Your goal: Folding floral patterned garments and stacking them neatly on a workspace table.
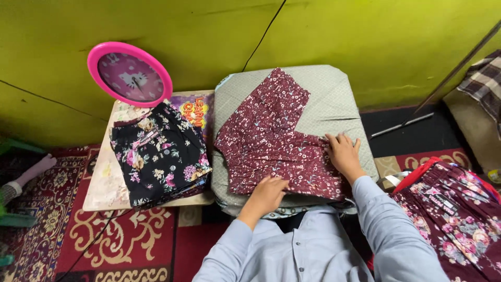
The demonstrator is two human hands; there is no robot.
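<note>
Pressing flat, both hands (305, 175) smooth soft maroon floral trousers (271, 138) on padded board (334, 99)

The garment (271, 136) lies spread on the padded board (334, 99), which stands against the wall (209, 31). Both hands rest on the garment's near part: the left hand (269, 193) at its near edge, the right hand (343, 152) at its right side. Left of the board, a folded stack (159, 154) sits on a low tabletop (104, 188), with a clock (129, 74) behind it. Right of the board lies a cloth pile (454, 209), on the floor.
</note>
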